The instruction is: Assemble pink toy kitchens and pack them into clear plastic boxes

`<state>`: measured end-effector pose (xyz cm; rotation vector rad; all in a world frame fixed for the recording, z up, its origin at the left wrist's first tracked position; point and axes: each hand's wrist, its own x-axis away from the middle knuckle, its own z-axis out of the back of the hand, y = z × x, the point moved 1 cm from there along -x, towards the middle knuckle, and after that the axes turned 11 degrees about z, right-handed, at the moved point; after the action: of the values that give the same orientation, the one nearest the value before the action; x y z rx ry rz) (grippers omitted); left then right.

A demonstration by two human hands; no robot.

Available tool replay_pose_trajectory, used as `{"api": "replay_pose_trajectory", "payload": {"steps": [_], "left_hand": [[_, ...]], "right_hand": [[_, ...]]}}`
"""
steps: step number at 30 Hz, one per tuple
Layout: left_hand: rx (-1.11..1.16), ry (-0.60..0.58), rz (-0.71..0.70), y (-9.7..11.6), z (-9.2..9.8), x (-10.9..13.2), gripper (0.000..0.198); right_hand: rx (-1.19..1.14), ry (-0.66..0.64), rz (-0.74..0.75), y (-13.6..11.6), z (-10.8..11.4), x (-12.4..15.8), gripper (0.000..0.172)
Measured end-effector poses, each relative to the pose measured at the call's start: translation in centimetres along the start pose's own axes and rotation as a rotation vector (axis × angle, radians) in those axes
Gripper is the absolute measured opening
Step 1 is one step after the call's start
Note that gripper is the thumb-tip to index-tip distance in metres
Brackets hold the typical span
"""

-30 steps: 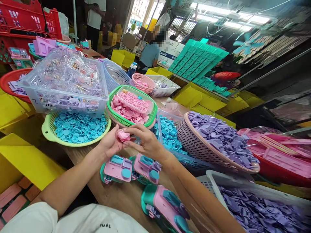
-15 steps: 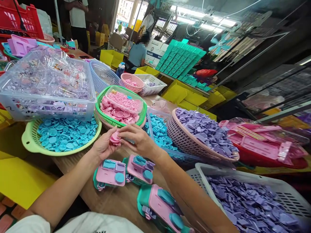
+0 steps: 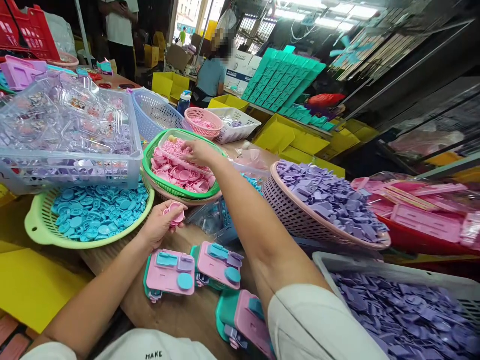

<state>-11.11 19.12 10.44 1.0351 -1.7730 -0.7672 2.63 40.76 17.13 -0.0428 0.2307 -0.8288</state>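
Head-worn view looks forward, down (seemingly tilted), close over the table (image 3: 198,315).

The table (image 3: 180,325) provides an open lane at the lower centre of the frame, between the left forearm (image 3: 103,287) and the right toy (image 3: 245,320). The left toy (image 3: 170,275) and middle toy (image 3: 219,265), side by side, obstruct the upper end of this lane. At frame centre, a narrow gap separates the left hand (image 3: 165,222), gripping a pink part (image 3: 176,214), from the right arm (image 3: 255,220). The lime colander (image 3: 101,245) bounds the left; the clear crate (image 3: 71,175) stands over its rear. The green basket (image 3: 172,190) is open from above; the right hand (image 3: 200,151) occupies its upper right. The large pink basket (image 3: 290,212) blocks right of centre.
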Motion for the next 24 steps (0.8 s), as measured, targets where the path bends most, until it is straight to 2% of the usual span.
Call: {"api": "replay_pose_trajectory", "payload": {"steps": [4, 8, 13, 16, 20, 24], "left_hand": [[-0.023, 0.027, 0.007, 0.1, 0.4, 0.0, 0.059], [-0.012, 0.002, 0.015, 0.4, 0.3, 0.4, 0.057], [0.019, -0.026, 0.037, 0.9, 0.5, 1.3, 0.061], [0.048, -0.036, 0.053, 1.1, 0.8, 1.7, 0.064], [0.07, -0.05, 0.067, 1.2, 1.0, 1.9, 0.064], [0.075, -0.063, 0.08, 1.2, 1.0, 1.9, 0.062]], "right_hand": [[-0.025, 0.035, 0.006, 0.6, 0.0, 0.0, 0.018], [-0.104, 0.156, -0.027, 1.4, 0.4, 0.1, 0.016], [-0.531, 0.319, -0.227, 2.0, 0.2, 0.0, 0.015], [-0.71, 0.42, -0.292, 2.3, -0.1, 0.0, 0.016], [-0.736, 0.461, -0.3, 2.4, -0.5, -0.2, 0.018], [-0.665, 0.475, -0.264, 2.4, -0.9, -0.1, 0.015]]}}
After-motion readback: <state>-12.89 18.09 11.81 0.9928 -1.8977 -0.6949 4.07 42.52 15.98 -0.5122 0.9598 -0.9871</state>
